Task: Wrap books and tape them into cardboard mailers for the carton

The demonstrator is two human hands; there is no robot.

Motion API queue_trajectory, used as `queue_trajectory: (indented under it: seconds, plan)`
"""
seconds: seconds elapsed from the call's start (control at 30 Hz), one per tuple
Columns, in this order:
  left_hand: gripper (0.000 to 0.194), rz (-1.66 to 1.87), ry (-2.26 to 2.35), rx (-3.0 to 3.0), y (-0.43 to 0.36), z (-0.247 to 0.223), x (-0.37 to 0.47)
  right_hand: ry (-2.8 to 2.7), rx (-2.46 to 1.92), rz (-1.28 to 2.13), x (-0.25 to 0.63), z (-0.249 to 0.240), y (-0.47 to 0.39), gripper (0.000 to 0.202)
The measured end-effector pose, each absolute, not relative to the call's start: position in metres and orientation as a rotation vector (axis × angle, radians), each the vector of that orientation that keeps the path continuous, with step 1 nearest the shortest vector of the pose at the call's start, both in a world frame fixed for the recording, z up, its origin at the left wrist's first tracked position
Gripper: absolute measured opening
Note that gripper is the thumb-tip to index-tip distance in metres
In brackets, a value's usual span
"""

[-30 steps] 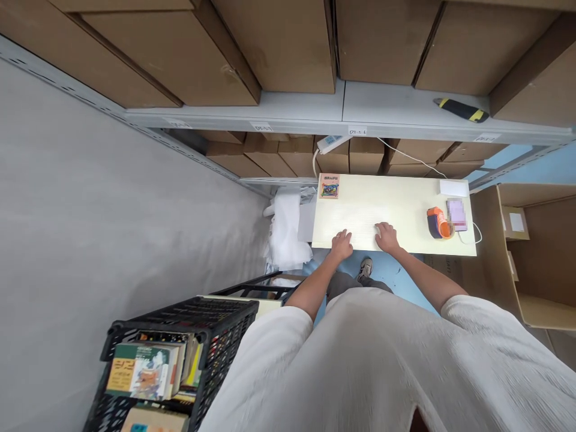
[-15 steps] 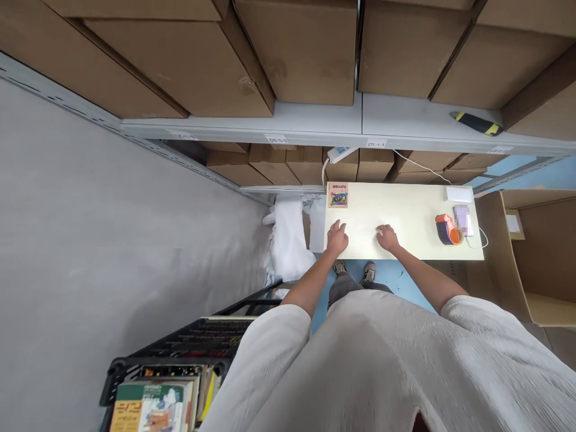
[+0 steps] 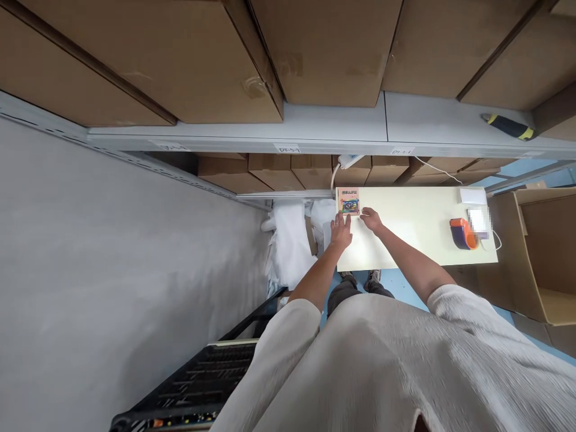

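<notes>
A small book (image 3: 349, 201) with a pinkish-orange cover and a colourful picture lies flat at the far left corner of the pale table (image 3: 405, 240). At the book's lower edge is my left hand (image 3: 341, 231), palm down, its fingers spread and the fingertips at the cover's edge. Beside the lower right corner of the book, my right hand (image 3: 371, 219) has its fingers a little bent and apart. Neither hand has closed around anything.
An orange and purple tape dispenser (image 3: 459, 234) and a white box (image 3: 472, 195) stand on the table's right side. An open carton (image 3: 531, 258) is on the right. Shelves of cardboard boxes (image 3: 333, 54) rise ahead. A black crate (image 3: 193, 372) stands lower left.
My right hand has moved left and forward to the book's corner. My left hand has moved forward to its lower edge. The view has shifted; the book stays in its table corner.
</notes>
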State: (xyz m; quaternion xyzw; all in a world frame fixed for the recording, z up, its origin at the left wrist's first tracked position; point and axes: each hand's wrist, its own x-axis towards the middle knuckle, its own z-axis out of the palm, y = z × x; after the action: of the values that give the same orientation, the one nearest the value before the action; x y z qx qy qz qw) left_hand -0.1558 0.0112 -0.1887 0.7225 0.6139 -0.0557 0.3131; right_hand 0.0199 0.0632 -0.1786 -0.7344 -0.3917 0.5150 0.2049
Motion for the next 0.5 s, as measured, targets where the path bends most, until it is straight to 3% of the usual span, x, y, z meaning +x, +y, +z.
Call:
queue_trajectory:
  seconds: [0.3, 0.5]
  plan:
    - [0.101, -0.126, 1.555, 2.017, 0.004, -0.201, -0.155, -1.099, -2.274, 1.366, 0.006, -0.183, 0.088, 0.048]
    - [0.096, -0.123, 1.555, 2.047, 0.001, -0.201, -0.155, -1.16, -2.333, 1.401, -0.004, -0.183, 0.102, 0.017]
